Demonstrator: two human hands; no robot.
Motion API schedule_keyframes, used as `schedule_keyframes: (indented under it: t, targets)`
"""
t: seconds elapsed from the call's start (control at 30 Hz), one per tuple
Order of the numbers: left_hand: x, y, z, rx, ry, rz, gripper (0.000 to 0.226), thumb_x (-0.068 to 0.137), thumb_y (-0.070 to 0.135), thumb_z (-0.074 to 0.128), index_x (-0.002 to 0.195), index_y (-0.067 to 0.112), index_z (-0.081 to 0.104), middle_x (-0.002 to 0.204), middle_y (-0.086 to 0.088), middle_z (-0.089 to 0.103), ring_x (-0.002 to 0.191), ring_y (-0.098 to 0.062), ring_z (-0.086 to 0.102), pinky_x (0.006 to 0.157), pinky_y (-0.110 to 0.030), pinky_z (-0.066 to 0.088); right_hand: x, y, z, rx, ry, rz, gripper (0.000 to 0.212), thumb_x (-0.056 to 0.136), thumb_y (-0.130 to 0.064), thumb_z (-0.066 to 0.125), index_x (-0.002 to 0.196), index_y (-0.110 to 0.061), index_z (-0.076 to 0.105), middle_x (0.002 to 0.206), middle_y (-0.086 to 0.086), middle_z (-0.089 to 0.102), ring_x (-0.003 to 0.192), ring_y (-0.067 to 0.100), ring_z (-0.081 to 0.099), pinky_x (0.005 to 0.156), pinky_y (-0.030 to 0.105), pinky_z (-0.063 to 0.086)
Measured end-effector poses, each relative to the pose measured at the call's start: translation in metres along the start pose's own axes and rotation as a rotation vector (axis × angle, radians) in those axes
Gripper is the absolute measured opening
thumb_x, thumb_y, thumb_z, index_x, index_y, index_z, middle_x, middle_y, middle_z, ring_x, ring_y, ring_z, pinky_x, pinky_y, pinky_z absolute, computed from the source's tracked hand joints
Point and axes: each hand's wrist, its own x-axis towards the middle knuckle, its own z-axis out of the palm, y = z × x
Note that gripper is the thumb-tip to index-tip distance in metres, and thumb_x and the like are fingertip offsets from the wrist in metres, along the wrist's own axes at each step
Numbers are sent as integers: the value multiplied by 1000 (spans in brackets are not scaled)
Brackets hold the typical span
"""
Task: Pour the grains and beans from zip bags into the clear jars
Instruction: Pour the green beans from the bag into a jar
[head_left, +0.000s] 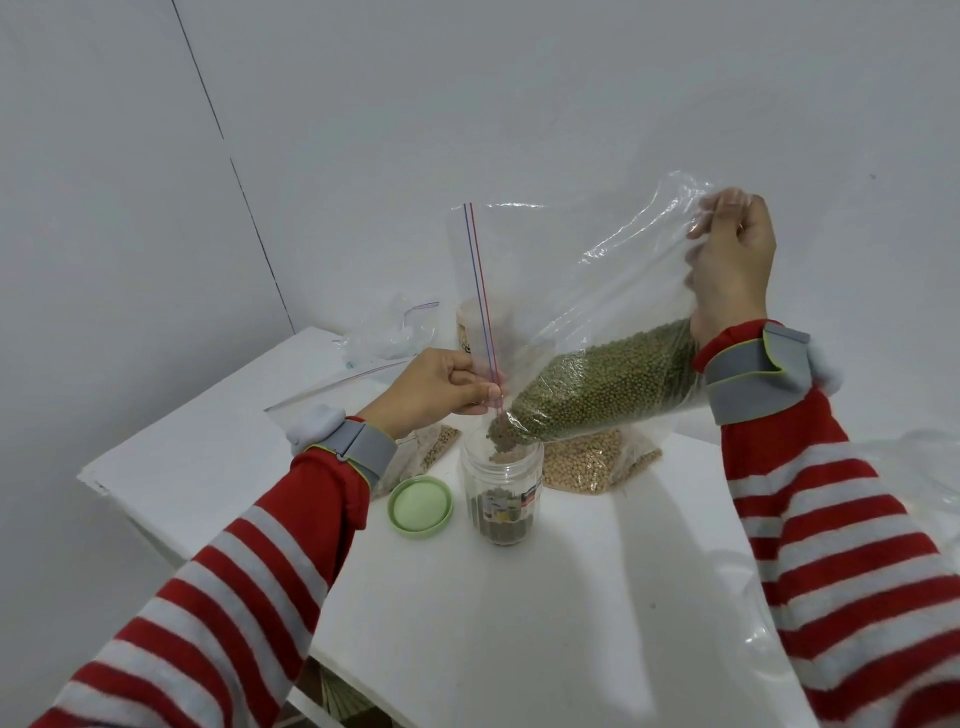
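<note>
A large clear zip bag (561, 270) of green beans (602, 384) hangs tilted over a clear jar (502, 493) standing on the white table (519, 623). My left hand (441, 387) pinches the bag's zip edge just above the jar mouth. My right hand (730, 260) holds the bag's bottom corner raised high. Green beans stream from the bag's lower corner into the jar, which holds a low layer of them.
The jar's green lid (420, 504) lies upside down left of it. A bag of tan beans (592, 465) lies right behind the jar, another grain bag (431, 452) lies under my left wrist, and empty zip bags (384, 332) sit at the back left. Plastic (924, 478) shows at right.
</note>
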Motion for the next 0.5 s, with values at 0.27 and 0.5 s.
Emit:
schedule_keyframes:
  t: [0.27,0.5]
  targets:
    - [1,1,-1,-2,12,-8,23,86,0,68,109,-3,67,82,-2,76,78,-10,72,75,-22,59,2,-2,2,-13,-7,-22,29,106,-26,35,83,-24,53,59,-13,50,50,6,34,43,17,26]
    - [2,0,-1,2,5,5,22,86,1,69,108,-2,68,90,-8,76,81,-11,73,77,-24,59,2,-2,1,-11,-4,-14,30,106,-27,35,82,-25,53,57,-14,50,50,5,35,43,15,27]
